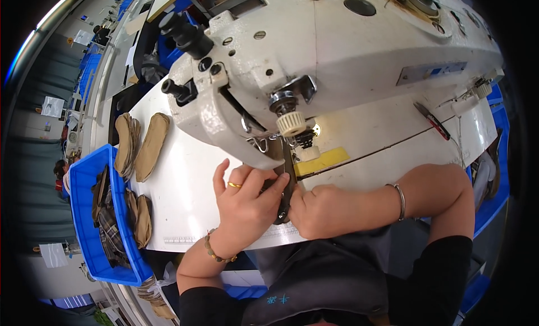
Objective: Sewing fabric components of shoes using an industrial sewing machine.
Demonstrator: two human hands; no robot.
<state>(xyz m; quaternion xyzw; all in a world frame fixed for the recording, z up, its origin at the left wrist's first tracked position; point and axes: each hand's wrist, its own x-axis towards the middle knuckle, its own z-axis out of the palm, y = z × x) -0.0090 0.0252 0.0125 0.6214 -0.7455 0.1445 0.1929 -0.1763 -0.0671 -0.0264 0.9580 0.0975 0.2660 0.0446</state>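
Dark-brown material [286, 201], one piece, ran between the right hand [317, 211], which pinched its near end, and the left hand [244, 205], touching it, closure unclear. One yellow strip [325, 161] lay beneath one sewing machine [348, 51].

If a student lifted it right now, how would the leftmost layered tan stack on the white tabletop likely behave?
The tan stack may flex, since it looks like cloth. Its layers could slide apart: separate edges show, with no visible tie. Broad and flattish, it probably won't roll.
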